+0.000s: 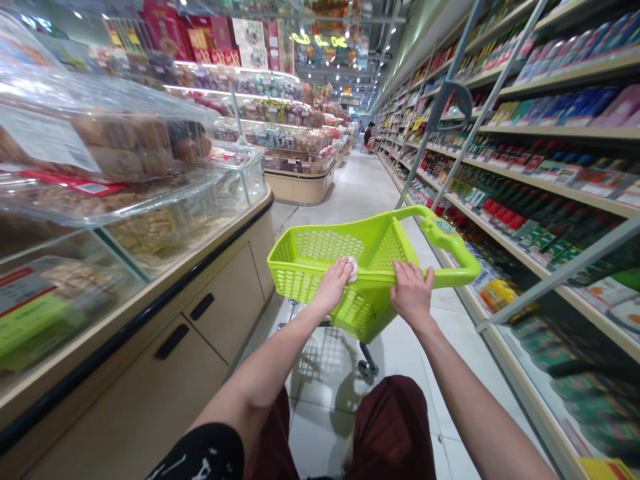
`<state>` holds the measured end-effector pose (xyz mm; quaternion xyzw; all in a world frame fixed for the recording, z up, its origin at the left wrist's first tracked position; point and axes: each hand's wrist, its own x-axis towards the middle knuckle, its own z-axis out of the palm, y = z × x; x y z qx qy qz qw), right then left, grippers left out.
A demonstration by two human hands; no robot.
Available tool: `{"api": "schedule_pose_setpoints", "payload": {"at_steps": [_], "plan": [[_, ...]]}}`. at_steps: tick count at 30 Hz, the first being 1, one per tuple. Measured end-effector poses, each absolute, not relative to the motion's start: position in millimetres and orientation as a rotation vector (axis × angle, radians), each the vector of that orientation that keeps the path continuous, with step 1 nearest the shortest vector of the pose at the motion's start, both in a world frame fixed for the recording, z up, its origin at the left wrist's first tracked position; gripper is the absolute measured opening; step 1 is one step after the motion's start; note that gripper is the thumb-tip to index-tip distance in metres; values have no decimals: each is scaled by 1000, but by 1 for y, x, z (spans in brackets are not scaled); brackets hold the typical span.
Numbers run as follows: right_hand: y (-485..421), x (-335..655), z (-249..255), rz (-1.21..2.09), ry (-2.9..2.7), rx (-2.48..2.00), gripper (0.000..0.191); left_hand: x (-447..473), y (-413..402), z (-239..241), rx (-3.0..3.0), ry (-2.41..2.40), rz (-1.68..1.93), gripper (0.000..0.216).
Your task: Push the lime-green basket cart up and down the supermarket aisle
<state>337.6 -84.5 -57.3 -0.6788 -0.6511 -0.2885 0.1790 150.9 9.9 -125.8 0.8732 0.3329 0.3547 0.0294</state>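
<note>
The green shopping cart stands in a store aisle just below and right of the middle of the view, toward four o'clock, turned crosswise so that its handle points to three o'clock. The person's left hand lies on the near rim of the basket, its fingers close together and pressed on a small, crumpled white cloth; whether this is fabric or paper cannot be told. The right hand is on the same rim, near the base of the handle, with its fingers bent over the edge and clamped on the cart, one finger spread apart toward three o'clock. The underside of its grip is hidden.

A wheel rests on the pale tiled floor at five o'clock, close to the person's dark red trousers. A black sleeve shows at seven o'clock. At eight o'clock runs a beige counter with black handles, and above it, at ten o'clock, clear plastic boxes of food are stacked. Packed shelves fill three o'clock. Another person is far down the aisle at one o'clock.
</note>
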Motion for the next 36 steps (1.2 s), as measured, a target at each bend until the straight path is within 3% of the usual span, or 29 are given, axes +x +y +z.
{"api": "schedule_pose_setpoints", "payload": {"at_steps": [5, 14, 25, 36], "plan": [[-83, 335, -59, -804, -1801, -1918, 50, 109, 22, -142, 2573, 1241, 1135, 46], [-86, 338, -59, -866, -1838, -1898, 50, 133, 13, -137, 2611, 1153, 1172, 47], [-87, 347, -64, -972, -1853, -1898, 50, 45, 48, -153, 2316, 1591, 1241, 42], [-87, 357, -64, -1024, -1904, -1904, 50, 74, 25, -149, 2526, 1251, 1158, 46]]}}
